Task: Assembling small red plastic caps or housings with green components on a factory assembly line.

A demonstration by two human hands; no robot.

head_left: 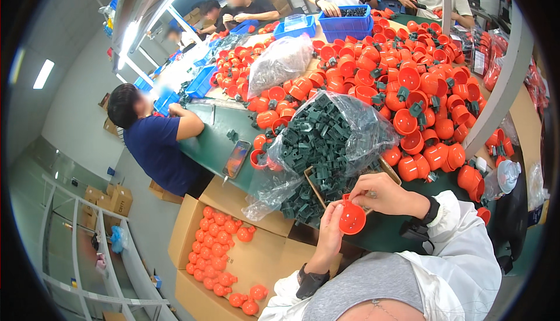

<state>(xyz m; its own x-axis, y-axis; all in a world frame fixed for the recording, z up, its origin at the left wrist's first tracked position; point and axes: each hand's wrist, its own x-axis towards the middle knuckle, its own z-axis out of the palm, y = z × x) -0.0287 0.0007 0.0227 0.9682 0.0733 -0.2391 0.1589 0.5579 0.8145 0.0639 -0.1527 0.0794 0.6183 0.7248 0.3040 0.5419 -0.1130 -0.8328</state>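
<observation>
A small red plastic cup [352,220] is in front of me, its round hollow facing up toward me. My left hand [328,238] is closed on its left side, thumb and fingers pinching the rim. At its upper edge my right hand [385,194] is closed in a pinch beside the cup's neck; whatever lies between those fingertips is too small to make out. Just beyond my hands, dark green plastic clips [318,134] fill a clear plastic bag [373,131] and spill around a small cardboard box [391,170].
A large pile of red cups [408,79] covers the table beyond. At left lie a phone [237,159] and an open carton [262,260] with rows of red cups. Blue bins [345,26] stand farther back. A metal post [506,87] rises at right. Several people work around the table.
</observation>
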